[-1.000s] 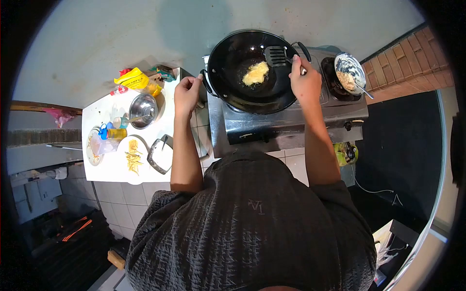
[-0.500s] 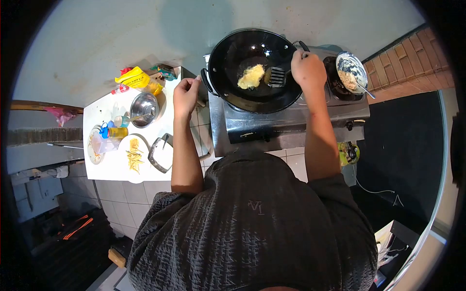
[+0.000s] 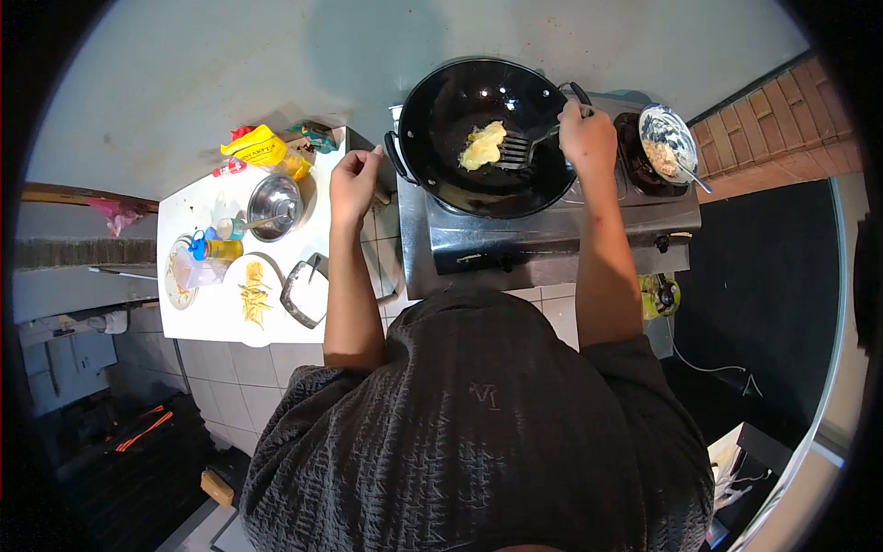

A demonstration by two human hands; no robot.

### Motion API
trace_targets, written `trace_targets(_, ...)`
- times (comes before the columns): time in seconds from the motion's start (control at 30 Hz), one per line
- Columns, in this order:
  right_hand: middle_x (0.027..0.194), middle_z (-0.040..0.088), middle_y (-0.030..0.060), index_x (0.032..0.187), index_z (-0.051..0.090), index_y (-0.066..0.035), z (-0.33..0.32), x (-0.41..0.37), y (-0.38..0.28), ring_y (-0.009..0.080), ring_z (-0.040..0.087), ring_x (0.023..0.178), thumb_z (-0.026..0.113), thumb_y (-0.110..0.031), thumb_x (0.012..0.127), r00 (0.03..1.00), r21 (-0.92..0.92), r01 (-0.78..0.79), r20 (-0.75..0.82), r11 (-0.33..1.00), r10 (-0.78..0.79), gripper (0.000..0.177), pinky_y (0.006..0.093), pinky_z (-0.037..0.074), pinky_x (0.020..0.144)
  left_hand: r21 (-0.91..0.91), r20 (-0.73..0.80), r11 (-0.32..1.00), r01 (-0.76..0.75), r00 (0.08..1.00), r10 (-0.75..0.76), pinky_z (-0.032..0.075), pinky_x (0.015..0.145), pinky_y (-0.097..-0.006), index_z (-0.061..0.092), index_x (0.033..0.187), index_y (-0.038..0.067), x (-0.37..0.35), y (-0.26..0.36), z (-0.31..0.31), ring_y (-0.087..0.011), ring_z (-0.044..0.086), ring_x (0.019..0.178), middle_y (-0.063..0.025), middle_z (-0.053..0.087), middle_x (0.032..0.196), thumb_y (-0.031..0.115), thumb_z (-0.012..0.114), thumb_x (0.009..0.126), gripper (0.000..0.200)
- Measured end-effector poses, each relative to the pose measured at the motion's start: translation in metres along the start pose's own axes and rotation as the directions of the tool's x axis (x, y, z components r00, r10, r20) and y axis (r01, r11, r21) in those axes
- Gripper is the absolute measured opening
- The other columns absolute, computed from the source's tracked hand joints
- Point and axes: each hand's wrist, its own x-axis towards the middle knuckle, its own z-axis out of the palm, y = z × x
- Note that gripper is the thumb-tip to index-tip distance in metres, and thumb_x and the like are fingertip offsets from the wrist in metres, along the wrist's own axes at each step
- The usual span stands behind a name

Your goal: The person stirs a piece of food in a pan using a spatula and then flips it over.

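Note:
My right hand (image 3: pixel 589 138) is wrapped round the handle of a slotted spatula (image 3: pixel 517 152), above the right side of a black wok (image 3: pixel 451 189). The spatula's slotted blade lies against the right edge of a pale yellow piece of food (image 3: pixel 483 147) in the wok. Just left of the wok's left loop handle (image 3: pixel 395 156), apart from it, my left hand (image 3: pixel 354 184) hangs with its fingers curled in and the thumb up near them. Nothing shows in that hand. The wok sits on a steel gas stove (image 3: pixel 533 241).
On the stove's right burner stands a bowl of pale mixture (image 3: pixel 667 143) with a spoon in it. The white table (image 3: pixel 207 322) at left holds a metal bowl (image 3: pixel 274 207), a plate of yellow strips (image 3: pixel 241 317), a dish of white powder (image 3: pixel 308 294) and a yellow packet (image 3: pixel 253 147).
The spatula blade has moved left and now meets the yellow food, which sits slightly further right in view. My left hand has stayed put.

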Motion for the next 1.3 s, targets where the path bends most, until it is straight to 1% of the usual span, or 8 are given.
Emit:
trace_targets(0.33, 0.085, 0.065, 0.0261, 0.079, 0.068, 0.000, -0.001, -0.011, -0.020, 0.0450, 0.062, 0.086, 0.049, -0.036, 0.088, 0.993, 0.110, 0.062, -0.104, 0.992, -0.051, 0.042, 0.0493, 0.048, 0.078, -0.017, -0.005, 1.000, -0.010, 1.000, 0.010, 0.031, 0.052, -0.0216, 0.060, 0.076, 0.003, -0.003, 0.005, 0.002, -0.0036, 0.040, 0.059, 0.0056, 0.050, 0.065, 0.025, 0.066, 0.091, 0.027)
trace_targets(0.63, 0.079, 0.066, 0.0209, 0.082, 0.067, -0.003, 0.018, -0.021, -0.027, 0.0422, 0.062, 0.080, 0.049, -0.037, 0.092, 0.994, 0.253, 0.108, -0.045, 0.961, -0.099, 0.040, 0.0442, 0.049, 0.072, 0.004, -0.045, 1.000, 0.018, 0.999, -0.018, 0.034, 0.055, -0.0211, 0.060, 0.076, 0.003, -0.010, 0.016, -0.008, -0.0039, 0.041, 0.061, 0.0057, 0.050, 0.065, 0.024, 0.066, 0.091, 0.027)
trace_targets(0.7, 0.076, 0.069, 0.0155, 0.091, 0.071, -0.003, 0.019, -0.022, -0.022, 0.0284, 0.068, 0.076, 0.051, -0.038, 0.094, 0.967, 0.179, 0.233, -0.149, 0.956, -0.207, 0.041, 0.0346, 0.050, 0.073, -0.003, -0.047, 1.000, 0.009, 0.999, -0.009, 0.034, 0.056, -0.0209, 0.060, 0.076, 0.003, -0.008, 0.011, -0.011, -0.0037, 0.041, 0.061, 0.0058, 0.050, 0.065, 0.024, 0.066, 0.091, 0.027)
trace_targets(0.9, 0.088, 0.070, 0.0167, 0.094, 0.071, -0.004, 0.028, -0.029, -0.006, 0.0309, 0.068, 0.087, 0.052, -0.038, 0.095, 0.974, 0.193, 0.227, -0.072, 0.955, -0.217, 0.039, 0.0353, 0.049, 0.078, -0.026, -0.030, 1.000, -0.004, 1.000, 0.003, 0.034, 0.055, -0.0211, 0.060, 0.076, 0.003, -0.008, 0.001, -0.009, -0.0036, 0.042, 0.061, 0.0056, 0.050, 0.065, 0.024, 0.066, 0.091, 0.027)
trace_targets(0.97, 0.088, 0.070, 0.0175, 0.094, 0.071, -0.003, 0.029, -0.030, -0.001, 0.0303, 0.068, 0.085, 0.053, -0.037, 0.095, 0.963, 0.147, 0.264, -0.085, 0.953, -0.254, 0.038, 0.0345, 0.050, 0.077, -0.033, -0.029, 0.999, -0.002, 1.000, 0.001, 0.034, 0.055, -0.0213, 0.060, 0.076, 0.003, -0.007, 0.000, -0.009, -0.0037, 0.041, 0.061, 0.0056, 0.050, 0.065, 0.024, 0.066, 0.091, 0.027)
trace_targets(1.03, 0.077, 0.065, 0.0222, 0.088, 0.069, -0.006, 0.028, -0.032, 0.002, 0.0428, 0.063, 0.077, 0.053, -0.037, 0.093, 0.941, 0.201, 0.311, -0.204, 0.929, -0.271, 0.036, 0.0438, 0.050, 0.067, -0.012, -0.018, 1.000, -0.009, 1.000, 0.009, 0.033, 0.054, -0.0215, 0.060, 0.076, 0.003, -0.008, 0.002, -0.009, -0.0036, 0.041, 0.060, 0.0054, 0.050, 0.065, 0.024, 0.066, 0.091, 0.026)
trace_targets(1.17, 0.075, 0.064, 0.0219, 0.087, 0.067, -0.004, 0.018, -0.043, -0.003, 0.0427, 0.063, 0.075, 0.054, -0.034, 0.095, 0.969, 0.347, 0.244, -0.136, 0.906, -0.208, 0.034, 0.0434, 0.049, 0.064, -0.027, -0.021, 0.999, -0.022, 1.000, 0.021, 0.033, 0.053, -0.0217, 0.060, 0.076, 0.003, -0.005, -0.003, -0.007, -0.0036, 0.041, 0.059, 0.0051, 0.050, 0.065, 0.024, 0.066, 0.091, 0.026)
trace_targets(1.3, 0.074, 0.063, 0.0225, 0.088, 0.067, -0.003, 0.034, -0.046, 0.007, 0.0419, 0.063, 0.073, 0.056, -0.032, 0.094, 0.964, 0.272, 0.267, -0.064, 0.924, -0.260, 0.032, 0.0420, 0.049, 0.062, -0.020, 0.010, 1.000, -0.006, 1.000, 0.006, 0.033, 0.052, -0.0218, 0.060, 0.077, 0.003, -0.004, -0.001, -0.001, -0.0037, 0.041, 0.058, 0.0048, 0.050, 0.064, 0.024, 0.066, 0.091, 0.026)
